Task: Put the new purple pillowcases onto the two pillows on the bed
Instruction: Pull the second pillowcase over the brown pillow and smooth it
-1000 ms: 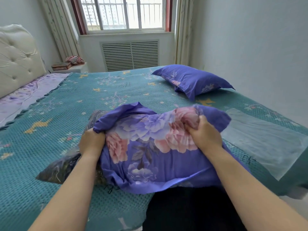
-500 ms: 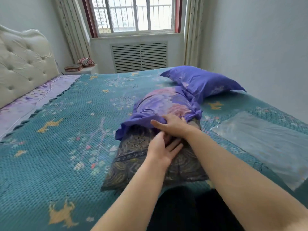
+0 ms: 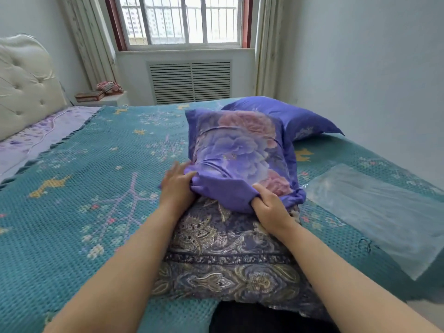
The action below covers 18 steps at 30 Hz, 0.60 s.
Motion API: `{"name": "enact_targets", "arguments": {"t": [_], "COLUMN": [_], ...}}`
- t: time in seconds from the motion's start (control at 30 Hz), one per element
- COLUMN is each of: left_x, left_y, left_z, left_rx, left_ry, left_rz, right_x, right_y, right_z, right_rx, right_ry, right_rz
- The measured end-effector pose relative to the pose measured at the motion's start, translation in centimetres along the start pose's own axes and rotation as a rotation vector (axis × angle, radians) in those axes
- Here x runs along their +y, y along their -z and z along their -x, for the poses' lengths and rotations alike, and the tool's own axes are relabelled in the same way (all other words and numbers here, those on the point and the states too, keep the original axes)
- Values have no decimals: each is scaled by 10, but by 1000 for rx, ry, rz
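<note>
In the head view, the only one, the second pillow [image 3: 230, 255] lies lengthwise in the lower centre of the frame on the teal bedspread [image 3: 79, 188]. Its near half shows an old dark cover with a gold pattern. The purple pillowcase [image 3: 237, 150] with pink and violet flowers covers the far half, and its open hem is bunched across the middle of the pillow.

The left hand [image 3: 176, 186] is at the left end of this hem. Its thumb lies on the purple cloth and its fingers seem to go under the fold, so I judge that it holds the edge, though the hold is partly hidden. The right hand [image 3: 270, 210] has its fingers curled into the hem at the right end and plainly grips it.

The first pillow [image 3: 288, 116], already in its purple case, lies just behind, in the upper right of the centre. A clear plastic bag [image 3: 374, 207] lies flat on the bed at the right.

The step in hand appears to be drawing the case down over the bare half. To do it well, both hands should pull toward the near end evenly, a little at a time, so that the cloth does not twist. The far corners should be well seated first; otherwise the pillow may fold inside.
</note>
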<state>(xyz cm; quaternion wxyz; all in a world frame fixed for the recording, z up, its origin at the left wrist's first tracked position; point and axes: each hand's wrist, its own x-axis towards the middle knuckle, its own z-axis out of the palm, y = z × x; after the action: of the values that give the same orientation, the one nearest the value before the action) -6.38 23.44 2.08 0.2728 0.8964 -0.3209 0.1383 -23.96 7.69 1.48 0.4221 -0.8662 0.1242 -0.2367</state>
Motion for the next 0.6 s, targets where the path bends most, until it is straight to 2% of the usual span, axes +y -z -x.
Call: {"name": "enact_targets", "arguments": {"t": [0.1, 0.17, 0.23, 0.3, 0.37, 0.43, 0.47, 0.53, 0.6], "left_x": [30, 53, 62, 51, 35, 17, 8, -1, 11], "left_y": [-3, -8, -13, -16, -16, -18, -19, -20, -12], "left_z": [31, 60, 78, 77, 73, 75, 78, 87, 93], "left_rx": [274, 343, 379, 386, 354, 316, 304, 299, 325], "left_ry": [-131, -261, -336, -345, -283, -173, -137, -116, -143], "left_rz": [188, 165, 97, 49, 17, 57, 94, 209, 344], "right_x": [14, 27, 37, 35, 21, 1, -8, -20, -15], "right_y": [4, 8, 10, 10, 11, 15, 19, 24, 23], "right_z": [12, 20, 29, 33, 34, 33, 32, 32, 35], "right_rx": [-10, -13, 18, 181, 279, 102, -6, -174, -182], "right_ry": [89, 58, 28, 17, -80, -143, -157, -252, -309], "right_rz": [319, 412, 446, 416, 235, -31, -65, 2, 160]}}
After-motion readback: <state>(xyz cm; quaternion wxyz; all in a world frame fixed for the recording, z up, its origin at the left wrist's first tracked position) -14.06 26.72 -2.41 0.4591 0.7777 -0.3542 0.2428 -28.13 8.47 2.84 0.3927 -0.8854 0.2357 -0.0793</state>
